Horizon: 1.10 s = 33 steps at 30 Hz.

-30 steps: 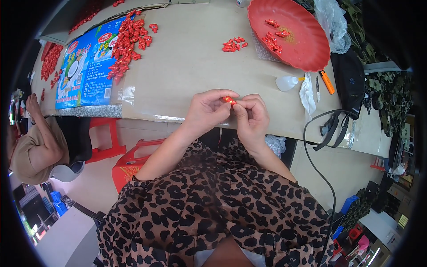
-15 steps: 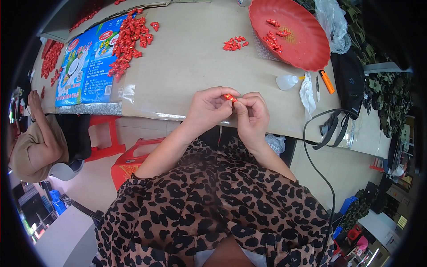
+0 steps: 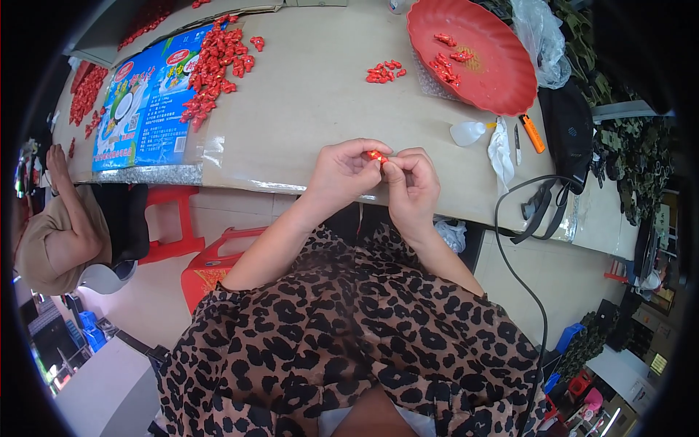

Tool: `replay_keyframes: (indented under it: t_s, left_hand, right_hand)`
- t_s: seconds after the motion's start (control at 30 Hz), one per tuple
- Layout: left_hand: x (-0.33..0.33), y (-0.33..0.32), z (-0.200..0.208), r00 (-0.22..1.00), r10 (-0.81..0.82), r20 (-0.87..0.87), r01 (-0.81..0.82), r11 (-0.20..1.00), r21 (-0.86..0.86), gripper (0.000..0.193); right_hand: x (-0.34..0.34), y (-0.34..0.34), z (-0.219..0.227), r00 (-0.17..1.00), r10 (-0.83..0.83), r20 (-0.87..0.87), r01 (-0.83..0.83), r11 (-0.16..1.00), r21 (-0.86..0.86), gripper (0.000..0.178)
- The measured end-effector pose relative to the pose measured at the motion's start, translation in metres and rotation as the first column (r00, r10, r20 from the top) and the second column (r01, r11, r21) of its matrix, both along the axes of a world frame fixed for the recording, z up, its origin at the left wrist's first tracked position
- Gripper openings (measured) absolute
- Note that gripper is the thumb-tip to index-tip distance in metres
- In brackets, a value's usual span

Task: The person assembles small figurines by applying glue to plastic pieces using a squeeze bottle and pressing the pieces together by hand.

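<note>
Between my fingertips, just above the table's near edge, is a small glossy red figurine (image 3: 376, 156) with yellowish spots. My left hand (image 3: 342, 169) pinches it from the left between thumb and fingers. From the other side, my right hand (image 3: 413, 182) grips its right end with thumb and forefinger. Most of the piece is covered by my fingers. Beyond my hands lies a small group of similar red pieces (image 3: 384, 71). A large pile of them (image 3: 218, 62) rests at the left, and a red scalloped tray (image 3: 506, 80) at the far right holds several more.
Right of my hands are a small white squeeze bottle (image 3: 466, 132), a crumpled tissue (image 3: 501, 156), a thin blade tool (image 3: 518, 144) and an orange cutter (image 3: 534, 135). A black cable (image 3: 520, 273) hangs over the near edge. Blue printed cardboard (image 3: 149, 109) lies left; another person (image 3: 62, 233) sits there.
Both hands stay in nearly the same place, still pinching the red figurine. The figurine is turned slightly between my fingers. The view has shifted a little.
</note>
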State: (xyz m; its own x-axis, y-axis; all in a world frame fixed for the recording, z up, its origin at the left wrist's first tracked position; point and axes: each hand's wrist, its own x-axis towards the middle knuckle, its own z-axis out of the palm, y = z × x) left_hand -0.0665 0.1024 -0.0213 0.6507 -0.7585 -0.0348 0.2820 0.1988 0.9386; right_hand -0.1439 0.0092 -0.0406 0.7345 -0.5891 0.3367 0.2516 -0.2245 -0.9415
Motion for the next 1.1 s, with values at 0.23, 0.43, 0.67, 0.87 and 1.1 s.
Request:
replay_keyframes:
  t_s: [0.23,0.43,0.67,0.87,1.1]
  left_hand:
    - [-0.0001,-0.0001,0.0019,1.0,0.002,0.002,-0.002,1.0,0.018,0.019]
    - [-0.0004,-0.0007,0.0007,1.0,0.007,0.027,-0.007,1.0,0.008,0.019]
    - [-0.0004,-0.0007,0.0001,1.0,0.007,0.018,-0.007,1.0,0.006,0.019]
    - [-0.0006,-0.001,0.0005,0.999,0.013,0.029,-0.013,1.0,0.001,0.019]
    - [-0.0008,-0.0007,0.0022,1.0,0.013,0.011,-0.013,1.0,0.006,0.019]
  right_hand:
    - [-0.0002,-0.0008,-0.0029,1.0,0.009,-0.007,-0.009,1.0,0.019,0.008]
    - [0.0001,-0.001,-0.0043,1.0,0.013,0.005,-0.013,1.0,0.024,0.008]
    - [0.0003,-0.0011,-0.0043,1.0,0.014,0.01,-0.014,1.0,0.019,0.008]
    - [0.0003,-0.0014,-0.0054,1.0,0.01,0.001,-0.01,1.0,0.018,0.007]
    - [0.0003,-0.0019,-0.0047,1.0,0.01,0.003,-0.01,1.0,0.01,0.008]
